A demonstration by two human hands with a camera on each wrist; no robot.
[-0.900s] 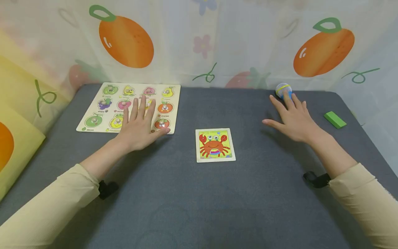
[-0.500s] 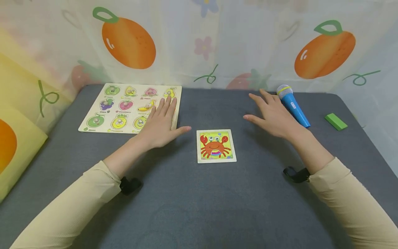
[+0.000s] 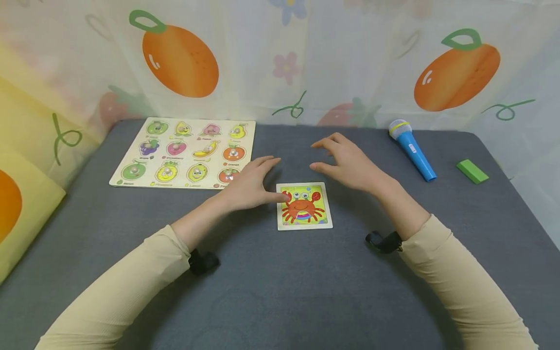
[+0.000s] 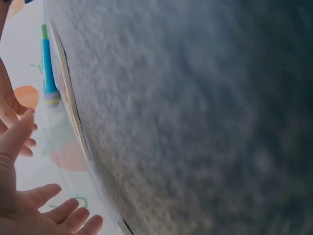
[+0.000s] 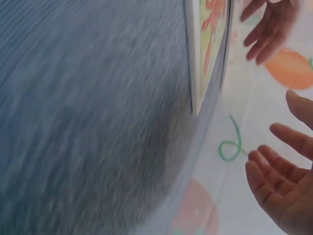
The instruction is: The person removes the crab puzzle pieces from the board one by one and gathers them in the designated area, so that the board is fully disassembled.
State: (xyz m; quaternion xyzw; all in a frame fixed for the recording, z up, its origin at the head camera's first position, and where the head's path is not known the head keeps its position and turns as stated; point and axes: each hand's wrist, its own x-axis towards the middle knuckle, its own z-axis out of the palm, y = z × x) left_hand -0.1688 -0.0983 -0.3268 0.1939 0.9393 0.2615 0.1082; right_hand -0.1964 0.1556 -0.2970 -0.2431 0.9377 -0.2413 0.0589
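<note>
Roughly between bare hands (image 3: 250, 188) (image 3: 351, 167), a flat, pale-rimmed square crab panel (image 3: 305, 210).

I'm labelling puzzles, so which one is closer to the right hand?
The small square crab puzzle; the larger fruit puzzle lies farther from the right hand, on the left.

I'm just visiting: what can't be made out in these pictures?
- Head view: the left hand hides the near right corner of the cream wooden fruit board.
- Head view: that hand also covers part of the cream-framed square crab puzzle.
- Head view: some printed labels on the board are too small to read.
- Left wrist view: the crab puzzle's picture is unreadable, seen nearly edge-on.
- Right wrist view: the picture's edge cuts off the right hand.
</note>
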